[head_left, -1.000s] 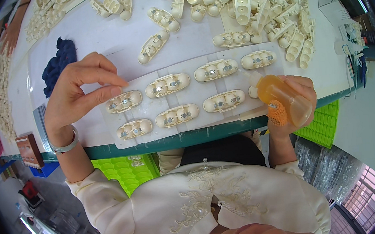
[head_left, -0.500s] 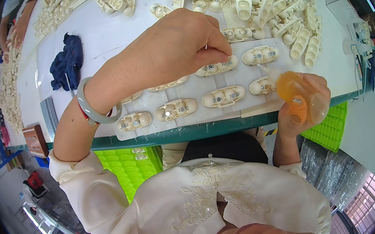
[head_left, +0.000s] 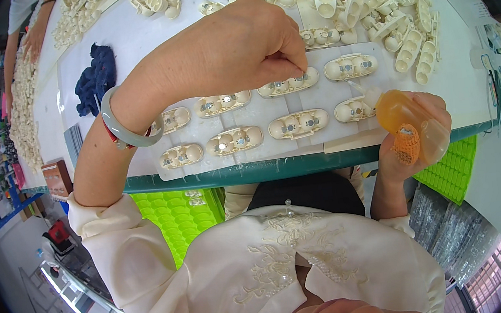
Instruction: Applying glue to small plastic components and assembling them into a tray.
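Note:
My left hand [head_left: 245, 44] is closed in a pinch over a cream oval piece [head_left: 280, 87] in the far row on a white board [head_left: 250, 157]. Whatever sits between its fingertips is hidden or too small to name. Several similar three-cupped pieces lie in two rows, with small shiny round discs in their cups. In my right hand [head_left: 393, 163] is a squeeze bottle [head_left: 421, 123] of amber liquid, tilted so its thin nozzle points toward the right end of the far row. An orange knitted finger cover [head_left: 407, 144] is on my right thumb.
Loose cream pieces [head_left: 363, 4] are heaped at the far right. A dark blue cloth [head_left: 96, 78] lies at the left, near a small brown block [head_left: 57, 178]. Another person's arm [head_left: 36, 35] reaches in at far left. Green trays [head_left: 175, 222] stand below the table edge [head_left: 234, 175].
The whole view has shifted slightly. My left hand stays pinched over the same piece, with its wrist a little higher. The bottle stays in my right hand, near the board's right end.

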Action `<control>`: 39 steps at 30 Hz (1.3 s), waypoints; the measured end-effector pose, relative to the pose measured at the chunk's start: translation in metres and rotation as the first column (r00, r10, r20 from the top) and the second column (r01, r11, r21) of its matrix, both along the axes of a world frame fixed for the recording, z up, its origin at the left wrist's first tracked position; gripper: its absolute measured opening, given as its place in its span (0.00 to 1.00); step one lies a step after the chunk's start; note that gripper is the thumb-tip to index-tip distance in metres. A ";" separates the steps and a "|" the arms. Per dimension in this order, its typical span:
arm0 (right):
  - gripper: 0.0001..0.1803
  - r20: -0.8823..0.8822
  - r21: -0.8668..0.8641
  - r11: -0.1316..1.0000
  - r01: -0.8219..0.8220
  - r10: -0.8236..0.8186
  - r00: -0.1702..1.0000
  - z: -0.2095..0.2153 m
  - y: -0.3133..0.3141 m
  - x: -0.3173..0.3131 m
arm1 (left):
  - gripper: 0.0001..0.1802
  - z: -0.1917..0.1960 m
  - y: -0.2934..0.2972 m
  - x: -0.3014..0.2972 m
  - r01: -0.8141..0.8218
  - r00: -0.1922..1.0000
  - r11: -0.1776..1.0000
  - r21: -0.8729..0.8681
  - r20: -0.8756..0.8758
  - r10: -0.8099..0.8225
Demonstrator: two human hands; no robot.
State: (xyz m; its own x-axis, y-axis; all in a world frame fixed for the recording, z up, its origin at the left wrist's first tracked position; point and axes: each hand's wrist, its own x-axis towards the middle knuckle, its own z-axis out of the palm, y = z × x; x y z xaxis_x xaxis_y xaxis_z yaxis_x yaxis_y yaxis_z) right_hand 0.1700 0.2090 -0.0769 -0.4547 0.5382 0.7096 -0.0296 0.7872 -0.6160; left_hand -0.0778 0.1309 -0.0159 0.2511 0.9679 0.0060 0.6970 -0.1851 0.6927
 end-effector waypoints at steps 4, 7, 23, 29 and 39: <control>0.14 -0.027 -0.040 0.999 0.012 -0.014 1.000 -0.002 -0.002 -0.001 | 0.06 -0.001 -0.001 0.000 -0.001 1.000 1.000 0.022 0.005 0.001; 0.14 -0.059 -0.083 0.997 0.003 -0.008 0.998 -0.004 -0.001 -0.001 | 0.06 -0.003 -0.003 -0.001 -0.004 0.999 1.000 0.027 0.039 0.003; 0.20 -0.198 -0.242 0.967 0.079 -0.129 0.972 -0.008 0.000 -0.005 | 0.08 -0.004 -0.006 -0.003 0.005 0.998 1.000 -0.003 0.056 -0.004; 0.20 -0.178 -0.263 0.962 0.076 -0.126 0.976 -0.006 -0.001 -0.006 | 0.06 -0.002 -0.003 -0.002 -0.038 0.999 0.997 -0.063 0.024 0.040; 0.19 -0.087 -0.284 0.956 0.069 -0.098 0.991 -0.003 -0.002 -0.005 | 0.05 0.000 -0.002 -0.002 -0.057 0.998 0.989 -0.134 -0.003 0.057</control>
State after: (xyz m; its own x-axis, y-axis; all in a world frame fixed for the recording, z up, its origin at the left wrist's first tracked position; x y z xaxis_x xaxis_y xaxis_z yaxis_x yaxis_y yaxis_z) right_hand 0.1653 0.2068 -0.0797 -0.3347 0.7544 0.5647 -0.0432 0.5863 -0.8089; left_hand -0.0797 0.1287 -0.0158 0.1957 0.9727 -0.1244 0.7031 -0.0508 0.7092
